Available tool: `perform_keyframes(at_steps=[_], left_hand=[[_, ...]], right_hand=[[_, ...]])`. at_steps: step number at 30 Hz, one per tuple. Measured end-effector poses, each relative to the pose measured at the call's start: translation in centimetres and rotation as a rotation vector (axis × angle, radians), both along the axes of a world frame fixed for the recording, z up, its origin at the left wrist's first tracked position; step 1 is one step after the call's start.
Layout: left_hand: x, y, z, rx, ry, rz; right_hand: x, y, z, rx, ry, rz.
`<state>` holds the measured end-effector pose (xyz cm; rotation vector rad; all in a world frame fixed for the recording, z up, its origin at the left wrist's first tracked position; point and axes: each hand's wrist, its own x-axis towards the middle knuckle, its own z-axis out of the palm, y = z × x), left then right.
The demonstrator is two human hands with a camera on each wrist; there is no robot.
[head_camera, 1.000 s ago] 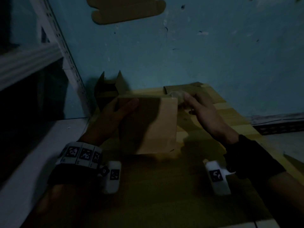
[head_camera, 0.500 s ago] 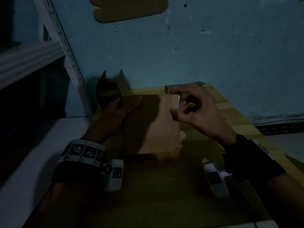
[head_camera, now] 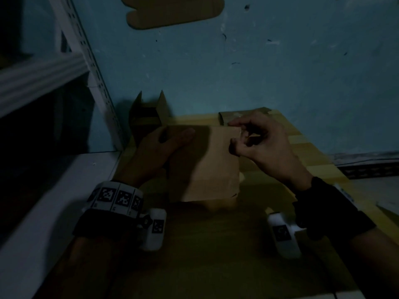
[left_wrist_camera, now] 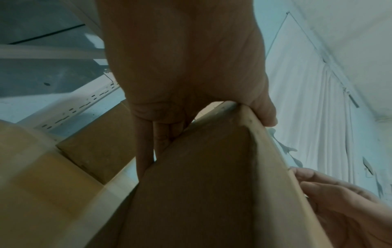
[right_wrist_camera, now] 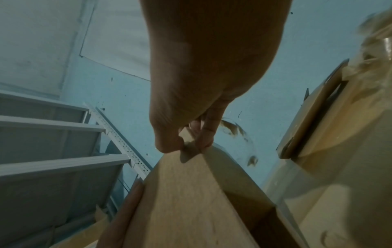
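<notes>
1. A second before, the right hand (head_camera: 265,147) had reached past the cardboard box (head_camera: 203,162) toward the far edge of the tabletop (head_camera: 216,244). Now it was at the box's far right corner, much as half a second earlier.
2. Its thumb and forefinger were curled and pinched a small pale strip (right_wrist_camera: 189,149) against that corner. Whether the strip was tape could not be told.
3. The left hand (head_camera: 155,152) had kept its grip on the box's left side, with its fingers (left_wrist_camera: 148,151) down the side panel and the thumb over the upper face.
4. The box had not shifted. It stood mid-tabletop, nearer the far edge, and its contents were out of sight.
5. The tabletop was yellowish wood, dimly lit, against a blue wall (head_camera: 259,61). A cardboard cut-out (head_camera: 172,11) hung on the wall, and a white metal rack (head_camera: 90,61) stood beyond the left edge.
6. A small open carton (head_camera: 149,117) sat at the far left corner with its flaps up and its inside too dark to read.
7. A folded cardboard piece (head_camera: 244,115) lay along the far edge, just behind the right hand.
</notes>
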<state>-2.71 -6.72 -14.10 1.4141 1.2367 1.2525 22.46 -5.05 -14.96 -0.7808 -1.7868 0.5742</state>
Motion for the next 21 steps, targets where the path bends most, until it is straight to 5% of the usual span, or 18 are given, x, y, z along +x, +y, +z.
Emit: perform_keyframes(at_steps=[21], left_hand=[[0.12,-0.21,0.38,-0.007,-0.026,-0.022]], right_hand=[[0.19,0.63,0.07,-0.028,0.052,-0.035]])
